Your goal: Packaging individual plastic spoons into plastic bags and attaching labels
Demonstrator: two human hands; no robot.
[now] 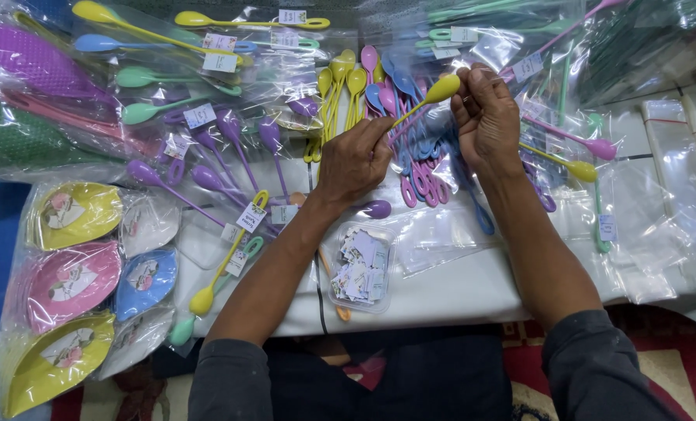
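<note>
Long yellow plastic spoon [430, 97] held slantwise between both hands.
Bowl end is pinched in the right hand [487, 117], handle end in the left hand [353, 160]; each grip is clamped.

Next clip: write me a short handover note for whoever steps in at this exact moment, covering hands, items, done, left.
Left hand: pinches the handle end of the yellow plastic spoon.
Right hand: grips the same spoon near its bowl, above the loose spoon pile.
Container of paper tags: on the white table, below the left wrist.
Done: bagged, tagged spoons lie left.
Left: the held spoon looks untagged; the loose pile remains.
</note>
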